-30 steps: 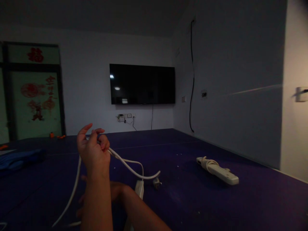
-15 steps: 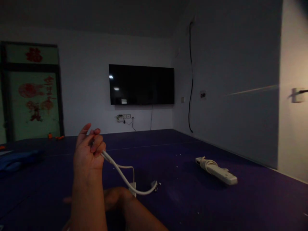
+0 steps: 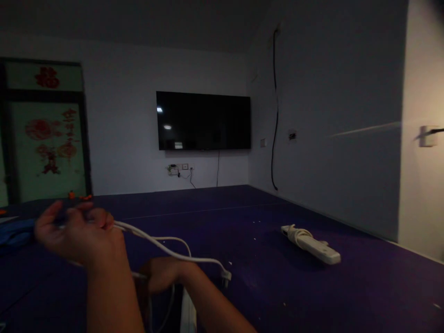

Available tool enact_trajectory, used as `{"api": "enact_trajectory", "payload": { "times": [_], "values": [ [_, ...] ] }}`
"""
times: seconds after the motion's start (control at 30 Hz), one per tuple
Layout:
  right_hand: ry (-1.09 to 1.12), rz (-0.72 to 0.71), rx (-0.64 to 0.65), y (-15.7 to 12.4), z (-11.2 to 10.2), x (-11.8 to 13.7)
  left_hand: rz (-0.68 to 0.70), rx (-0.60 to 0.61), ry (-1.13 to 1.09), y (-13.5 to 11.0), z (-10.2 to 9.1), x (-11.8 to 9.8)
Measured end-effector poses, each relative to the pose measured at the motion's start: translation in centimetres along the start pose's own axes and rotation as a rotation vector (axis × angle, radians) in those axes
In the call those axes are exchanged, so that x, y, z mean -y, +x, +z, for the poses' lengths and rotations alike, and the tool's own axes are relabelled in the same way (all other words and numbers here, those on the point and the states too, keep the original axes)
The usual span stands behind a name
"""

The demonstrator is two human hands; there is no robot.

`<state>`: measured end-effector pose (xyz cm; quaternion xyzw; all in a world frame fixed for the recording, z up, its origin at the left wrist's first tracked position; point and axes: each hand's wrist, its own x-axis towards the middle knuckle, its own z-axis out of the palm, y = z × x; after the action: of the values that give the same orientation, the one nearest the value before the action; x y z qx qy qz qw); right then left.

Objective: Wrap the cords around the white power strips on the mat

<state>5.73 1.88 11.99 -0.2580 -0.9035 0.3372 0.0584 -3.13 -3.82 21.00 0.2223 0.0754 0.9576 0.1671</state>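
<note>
At the left, my left hand (image 3: 79,231) is raised with its fingers curled round a white power cord (image 3: 163,247). From this hand the cord runs right to its plug (image 3: 226,276), which hangs just over the purple surface. My right hand (image 3: 159,275) is lower, near the middle, with its fingers mostly hidden; a stretch of the same cord runs into its grip. Below my right forearm a white power strip (image 3: 188,312) shows in part, the forearm covering some of it.
A second white power strip (image 3: 312,245), its cord wound round it, lies to the right on the purple surface (image 3: 263,286). Blue cloth (image 3: 15,231) lies at the left edge. Small orange things (image 3: 81,197) sit at the far left. Small white bits are scattered about.
My left hand has swung left and down with the cord, drawing it straighter. The plug has shifted slightly down and right. More of the power strip shows below my right forearm.
</note>
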Motion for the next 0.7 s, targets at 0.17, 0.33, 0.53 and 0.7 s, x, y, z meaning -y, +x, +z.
{"api": "enact_trajectory", "payload": {
  "times": [0.17, 0.33, 0.53, 0.7],
  "values": [
    [0.048, -0.067, 0.162, -4.0, -2.7, 2.3, 0.154, -0.113, 0.054, 0.7, -1.4, 0.4],
    [-0.041, -0.010, -0.045, -7.5, -4.9, 2.2, 0.006, -0.146, 0.098, 0.3, -0.3, 0.8],
    [-0.074, 0.073, -0.359, -10.9, -7.1, 0.0, -0.172, 0.056, 0.130, -0.4, 1.2, 2.1],
    [-0.267, 0.109, -0.729, -12.6, -8.5, -1.6, -0.380, 0.138, 0.126, -0.4, 1.9, 3.2]
  ]
}}
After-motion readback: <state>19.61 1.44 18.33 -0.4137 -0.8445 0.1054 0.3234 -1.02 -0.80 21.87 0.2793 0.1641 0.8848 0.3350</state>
